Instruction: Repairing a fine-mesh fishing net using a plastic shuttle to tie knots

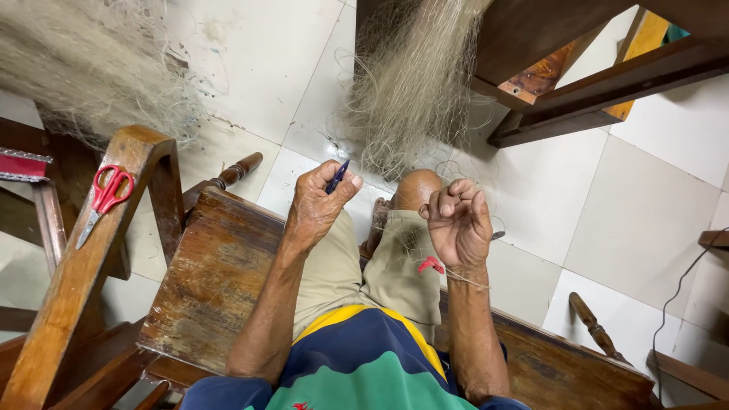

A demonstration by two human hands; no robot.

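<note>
My left hand [317, 199] is closed around a dark blue netting needle [337, 176], its tip pointing up toward the net. My right hand [458, 220] is curled, pinching thin pale strands of fishing net [414, 83] that hang from above between the two hands. Fine line trails down over my right wrist and across my knee [416, 188]. A small red object [430, 264] lies on my khaki shorts just below my right hand.
I sit on a worn wooden chair [216, 281]. Red-handled scissors [102, 201] rest on its left armrest. More net [91, 61] bunches at the upper left. Dark wooden furniture [562, 68] stands at the upper right on the white tiled floor [638, 220].
</note>
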